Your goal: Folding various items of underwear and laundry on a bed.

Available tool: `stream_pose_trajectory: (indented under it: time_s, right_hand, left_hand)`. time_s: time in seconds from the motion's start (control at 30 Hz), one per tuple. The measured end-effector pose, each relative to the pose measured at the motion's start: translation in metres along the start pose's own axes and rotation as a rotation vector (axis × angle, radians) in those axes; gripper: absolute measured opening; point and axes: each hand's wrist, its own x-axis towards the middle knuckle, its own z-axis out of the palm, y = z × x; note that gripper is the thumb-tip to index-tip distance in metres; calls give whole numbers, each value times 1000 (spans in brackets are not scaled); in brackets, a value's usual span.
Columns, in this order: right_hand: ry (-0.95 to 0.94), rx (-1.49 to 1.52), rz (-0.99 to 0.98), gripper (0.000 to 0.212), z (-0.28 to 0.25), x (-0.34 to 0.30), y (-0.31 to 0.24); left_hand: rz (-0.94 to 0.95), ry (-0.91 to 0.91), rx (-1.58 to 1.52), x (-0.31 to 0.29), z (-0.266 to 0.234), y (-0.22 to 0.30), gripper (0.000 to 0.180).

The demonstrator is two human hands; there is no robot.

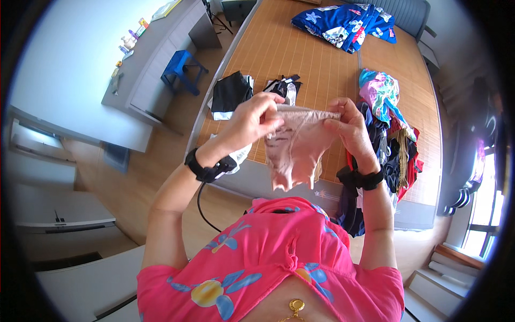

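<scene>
A pair of pale pink underpants (300, 145) hangs stretched out in front of me above the bed's near edge. My left hand (256, 119) pinches one end of its waistband, and my right hand (351, 127) grips the other end. The legs dangle loose below. Beyond my left hand lies a folded stack of black and white clothes (232, 95), with a smaller black and white folded pile (284, 87) beside it. White cloth (241, 154) shows partly behind my left wrist. To the right of my right hand spreads a loose heap of dark and red clothes (394, 155).
A bed with a tan slatted mat (263, 40) stretches ahead. At its far end sits a blue patterned quilt (348, 27). Bright multicoloured cloth (379, 92) tops the heap. Left of the bed stand a blue stool (179, 65) and a grey desk (153, 59).
</scene>
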Motion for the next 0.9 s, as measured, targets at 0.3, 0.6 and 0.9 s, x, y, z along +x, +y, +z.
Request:
stream_pose_trajectory:
  time_s: [0.3,0.6,0.9]
  right_hand:
    - [43,-48,-46,29,4,3,-22]
    - [41,76,-56,27,19,23,-42]
    - [-270,672,228,71,4,3,67]
  left_hand:
    - [-230,17,-465,9,-6,1,80]
    - [-350,-274,-630,-5,25,-46,58]
    - [-423,-280,-706,-19,38,-58,46]
